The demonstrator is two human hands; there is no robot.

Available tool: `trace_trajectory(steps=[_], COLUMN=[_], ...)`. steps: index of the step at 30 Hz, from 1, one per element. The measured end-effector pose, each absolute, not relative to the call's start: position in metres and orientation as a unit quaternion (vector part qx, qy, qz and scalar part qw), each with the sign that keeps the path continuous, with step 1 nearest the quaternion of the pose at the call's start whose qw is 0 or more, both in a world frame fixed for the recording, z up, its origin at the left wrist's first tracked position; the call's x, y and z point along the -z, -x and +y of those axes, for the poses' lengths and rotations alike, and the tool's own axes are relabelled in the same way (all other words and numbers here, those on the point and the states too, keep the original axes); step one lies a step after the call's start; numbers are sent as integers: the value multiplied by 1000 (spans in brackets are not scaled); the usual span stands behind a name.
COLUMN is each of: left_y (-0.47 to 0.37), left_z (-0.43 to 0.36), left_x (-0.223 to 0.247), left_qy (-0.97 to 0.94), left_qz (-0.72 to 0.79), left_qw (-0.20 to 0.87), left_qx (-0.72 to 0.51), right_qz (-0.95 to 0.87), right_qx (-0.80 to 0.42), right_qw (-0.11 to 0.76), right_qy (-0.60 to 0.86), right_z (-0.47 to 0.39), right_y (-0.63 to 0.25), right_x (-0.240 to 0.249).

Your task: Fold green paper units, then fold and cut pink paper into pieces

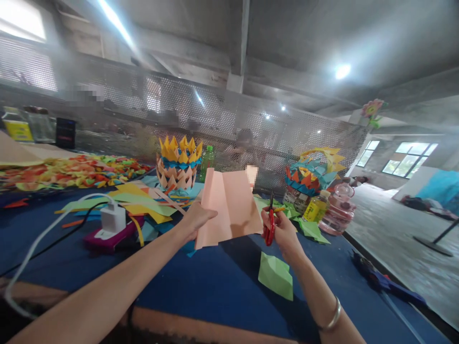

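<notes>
A creased sheet of pink paper point(234, 205) is held up over the blue table. My left hand point(199, 220) grips its left edge, where a strip looks folded over, with the thumb pressed on the front. Red-handled scissors point(270, 228) are in my right hand point(281, 229), their dark blades pointing upward beside the sheet's right edge. The fingers of that hand close round the handles, and a small yellow thing shows near them. A piece of creased green paper point(276, 275) lies on the table below my right hand.
Paper-decorated baskets point(178, 167) point(308, 174) stand behind the sheet on both sides. Left are a purple power strip point(111, 239) with a white charger point(112, 217) and a heap of folded paper pieces point(100, 172). Right are a yellow-labelled bottle point(316, 206), a pink jug point(338, 210) and a glue gun point(385, 279).
</notes>
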State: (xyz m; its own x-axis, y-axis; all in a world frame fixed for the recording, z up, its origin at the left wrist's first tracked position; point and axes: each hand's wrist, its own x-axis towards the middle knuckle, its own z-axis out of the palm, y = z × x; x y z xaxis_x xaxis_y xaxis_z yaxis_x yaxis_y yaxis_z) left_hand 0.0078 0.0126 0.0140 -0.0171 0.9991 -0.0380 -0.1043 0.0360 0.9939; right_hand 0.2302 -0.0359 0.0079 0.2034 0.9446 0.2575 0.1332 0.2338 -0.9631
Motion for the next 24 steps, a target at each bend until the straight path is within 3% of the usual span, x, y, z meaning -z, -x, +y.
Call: trace_trajectory(steps=[13, 17, 24], left_y=[32, 33, 30], left_z=[32, 34, 28], left_x=[-30, -32, -37], left_qy=[-401, -404, -384], left_qz=[453, 426, 415], left_qw=[539, 540, 532], left_qx=[-586, -603, -630], right_qz=[-589, -632, -685], right_qx=[-538, -534, -487], right_qw=[420, 341, 302], right_qy=[433, 446, 450], right_z=[-59, -64, -60], right_y=[-215, -210, -205], right_x=[-6, -5, 1])
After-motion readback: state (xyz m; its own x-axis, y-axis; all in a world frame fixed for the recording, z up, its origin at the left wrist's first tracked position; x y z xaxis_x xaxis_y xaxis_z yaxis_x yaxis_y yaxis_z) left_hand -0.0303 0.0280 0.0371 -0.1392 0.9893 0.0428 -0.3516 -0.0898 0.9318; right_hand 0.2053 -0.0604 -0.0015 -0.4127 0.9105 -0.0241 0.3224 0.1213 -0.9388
